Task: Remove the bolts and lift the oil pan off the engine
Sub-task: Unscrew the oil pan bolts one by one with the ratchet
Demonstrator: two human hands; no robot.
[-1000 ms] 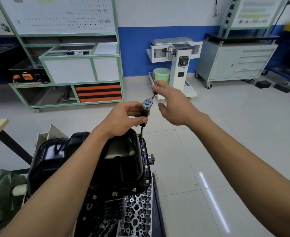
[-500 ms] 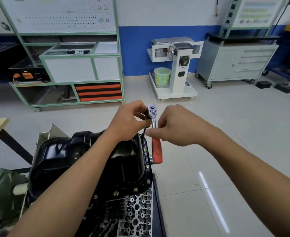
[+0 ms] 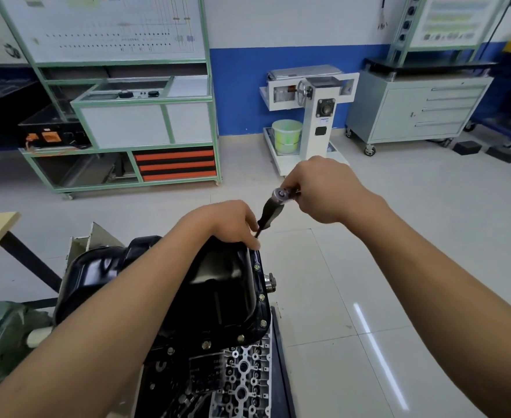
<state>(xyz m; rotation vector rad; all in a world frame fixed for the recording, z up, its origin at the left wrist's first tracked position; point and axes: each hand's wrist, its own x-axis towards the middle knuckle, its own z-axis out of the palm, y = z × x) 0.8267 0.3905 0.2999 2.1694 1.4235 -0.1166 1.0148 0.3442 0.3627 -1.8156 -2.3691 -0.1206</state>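
Both arms reached forward. The right hand point(image 3: 317, 191) was clamped on the ratchet point(image 3: 280, 194), raised above the black oil pan point(image 3: 218, 285), which sat on the engine point(image 3: 242, 384). The left hand point(image 3: 227, 224) lay on the pan's far rim, fingers curled against the ratchet's shaft; whether they gripped it I could not tell.

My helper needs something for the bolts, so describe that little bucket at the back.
Look at the blue band along the back wall, where a white stand with a handwheel is parked. The bucket sits on that stand's low base, beside its column. It is the only round, pale green thing there; its neighbours are white, boxy metal.
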